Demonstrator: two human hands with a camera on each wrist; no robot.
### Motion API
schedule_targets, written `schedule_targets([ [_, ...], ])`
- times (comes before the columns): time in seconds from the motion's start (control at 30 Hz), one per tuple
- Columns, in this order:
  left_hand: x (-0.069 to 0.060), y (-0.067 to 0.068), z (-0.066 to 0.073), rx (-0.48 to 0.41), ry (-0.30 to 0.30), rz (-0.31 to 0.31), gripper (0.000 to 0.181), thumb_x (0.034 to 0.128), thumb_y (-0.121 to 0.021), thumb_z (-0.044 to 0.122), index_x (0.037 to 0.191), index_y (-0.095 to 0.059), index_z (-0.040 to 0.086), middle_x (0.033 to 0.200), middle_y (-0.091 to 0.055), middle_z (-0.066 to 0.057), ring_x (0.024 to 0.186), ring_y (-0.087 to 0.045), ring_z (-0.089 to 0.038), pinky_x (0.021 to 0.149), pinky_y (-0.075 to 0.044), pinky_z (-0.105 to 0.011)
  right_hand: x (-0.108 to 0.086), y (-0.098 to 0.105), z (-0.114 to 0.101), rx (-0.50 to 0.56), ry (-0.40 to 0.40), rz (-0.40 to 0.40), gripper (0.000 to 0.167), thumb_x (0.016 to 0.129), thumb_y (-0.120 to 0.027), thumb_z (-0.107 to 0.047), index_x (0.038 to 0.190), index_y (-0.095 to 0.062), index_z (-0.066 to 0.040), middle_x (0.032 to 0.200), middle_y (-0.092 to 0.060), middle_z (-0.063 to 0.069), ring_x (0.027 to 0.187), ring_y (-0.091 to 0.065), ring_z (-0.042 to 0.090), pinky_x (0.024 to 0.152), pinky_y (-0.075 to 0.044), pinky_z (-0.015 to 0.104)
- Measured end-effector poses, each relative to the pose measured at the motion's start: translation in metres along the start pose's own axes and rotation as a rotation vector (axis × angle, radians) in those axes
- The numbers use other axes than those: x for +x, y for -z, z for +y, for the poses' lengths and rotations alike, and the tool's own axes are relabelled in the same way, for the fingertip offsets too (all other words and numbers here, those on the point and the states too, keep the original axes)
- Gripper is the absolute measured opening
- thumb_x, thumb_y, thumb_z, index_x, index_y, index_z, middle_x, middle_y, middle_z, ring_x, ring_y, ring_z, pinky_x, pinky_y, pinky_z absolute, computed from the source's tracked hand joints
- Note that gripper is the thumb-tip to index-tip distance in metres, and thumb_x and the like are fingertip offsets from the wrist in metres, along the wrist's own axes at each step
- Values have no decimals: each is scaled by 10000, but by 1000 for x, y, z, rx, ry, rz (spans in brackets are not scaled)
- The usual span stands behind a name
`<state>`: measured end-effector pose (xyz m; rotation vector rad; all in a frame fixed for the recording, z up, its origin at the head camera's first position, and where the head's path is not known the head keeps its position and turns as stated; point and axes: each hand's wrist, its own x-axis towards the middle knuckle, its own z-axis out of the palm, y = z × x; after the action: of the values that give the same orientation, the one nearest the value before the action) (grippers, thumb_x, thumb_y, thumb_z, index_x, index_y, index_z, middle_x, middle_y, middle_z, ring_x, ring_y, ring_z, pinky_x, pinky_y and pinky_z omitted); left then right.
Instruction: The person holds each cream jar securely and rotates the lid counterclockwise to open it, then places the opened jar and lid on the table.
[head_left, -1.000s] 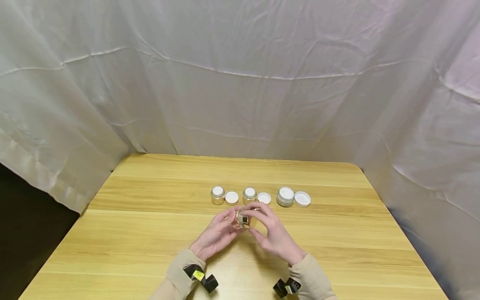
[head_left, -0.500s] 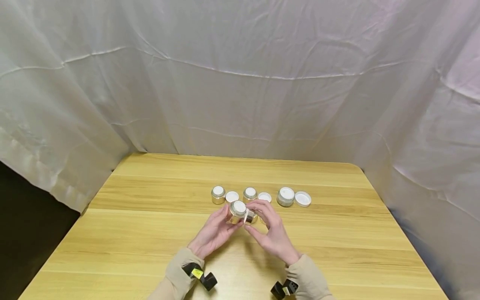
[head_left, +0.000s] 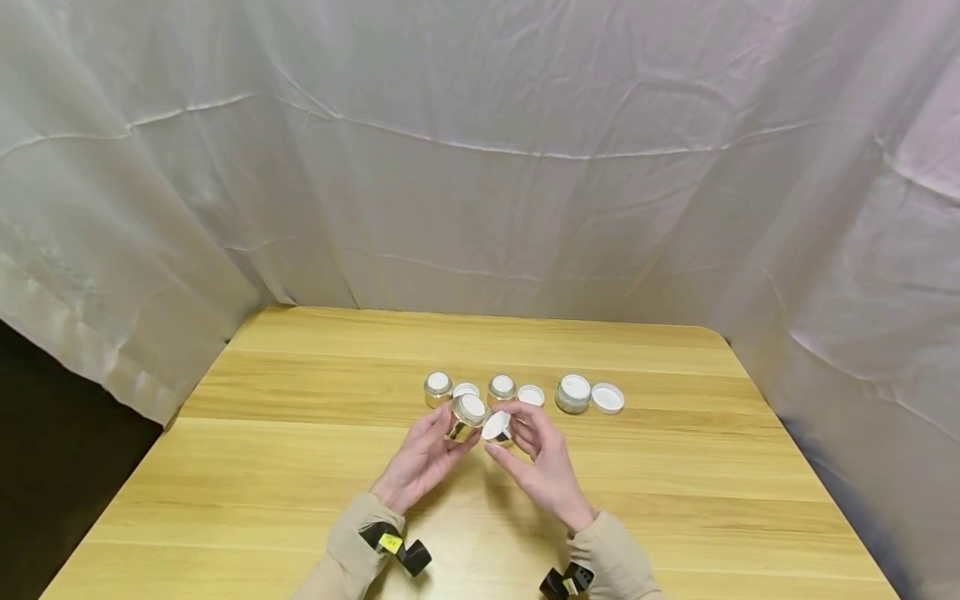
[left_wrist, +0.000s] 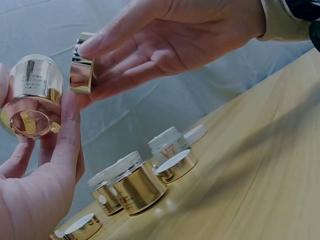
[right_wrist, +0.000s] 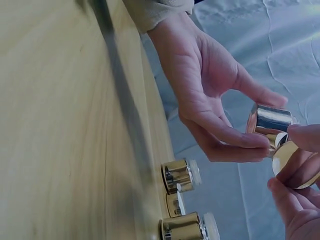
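My left hand (head_left: 422, 463) grips a small gold cosmetic jar (head_left: 467, 417) with a white top surface, held up off the table and slightly tilted. In the left wrist view that jar (left_wrist: 37, 85) shows its printed side and round base. Beside it, my right hand (head_left: 546, 468) pinches a gold lid (head_left: 497, 427) by its rim between thumb and fingers. The lid's white inside faces up toward the head camera, and in the left wrist view a gap separates the lid (left_wrist: 81, 67) from the jar. The right wrist view has the lid's shiny gold top (right_wrist: 287, 162).
Behind the hands stand two gold jars, a left one (head_left: 438, 388) and a middle one (head_left: 502, 387), plus a glass jar (head_left: 573, 394) marked V7. Lids (head_left: 531, 396) lie beside them, white inside up; one lid (head_left: 466, 389) is partly hidden. Grey curtains (head_left: 480, 208) surround the wooden table (head_left: 300, 467).
The lid has come off the held jar. Left hand and jar have shifted slightly left and turned the white top into view; the right hand has tilted the lid inside-up.
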<state>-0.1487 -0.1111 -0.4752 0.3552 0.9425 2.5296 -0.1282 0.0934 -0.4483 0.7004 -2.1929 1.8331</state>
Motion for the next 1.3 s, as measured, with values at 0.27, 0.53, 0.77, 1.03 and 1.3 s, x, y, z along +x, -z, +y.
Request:
schedule_targets([
  [0.27,-2,3,3,3,-7,-32,287,1023,-564,182,1302,-626,151,1340,-568,-6,1222,-577,-118,1129,-483,-270,-2,-3,1,62,-109,-27,562,823,-766,35,1314,-492,49,1305,-623,287,1140,-677,91,959,-593,264],
  [0.53,-3,8,7,20,-33,-47,288,1003,-598,115,1285,-642,158,1378,-544,4,1249,-584,-133,1164,-453,-310,-2,-8,0,135,-255,-45,672,812,-744,85,1425,-469,80,1389,-560,312,1222,-637,374,1001,-560,275],
  [0.77,-4,10,15,22,-57,-20,312,989,-616,99,1298,-608,142,1384,-541,-20,1293,-555,-139,1196,-414,-347,-4,-15,5,148,-296,-89,617,840,-742,41,1397,-484,102,1391,-532,348,1198,-634,438,990,-575,286],
  [1.03,-4,11,22,-3,-86,21,357,970,-613,18,1313,-583,113,1337,-552,-48,1230,-597,-151,1148,-468,-312,-2,-29,14,103,-263,-203,535,894,-710,-5,1358,-471,110,1290,-597,333,1192,-625,460,1008,-573,298],
  [1.3,-3,14,26,-23,-106,43,329,987,-569,-11,1294,-600,103,1340,-520,-70,1217,-599,-191,1144,-476,-307,4,-45,25,-67,-241,-225,476,904,-697,-21,1337,-509,45,1239,-625,218,1200,-617,369,1084,-534,363],
])
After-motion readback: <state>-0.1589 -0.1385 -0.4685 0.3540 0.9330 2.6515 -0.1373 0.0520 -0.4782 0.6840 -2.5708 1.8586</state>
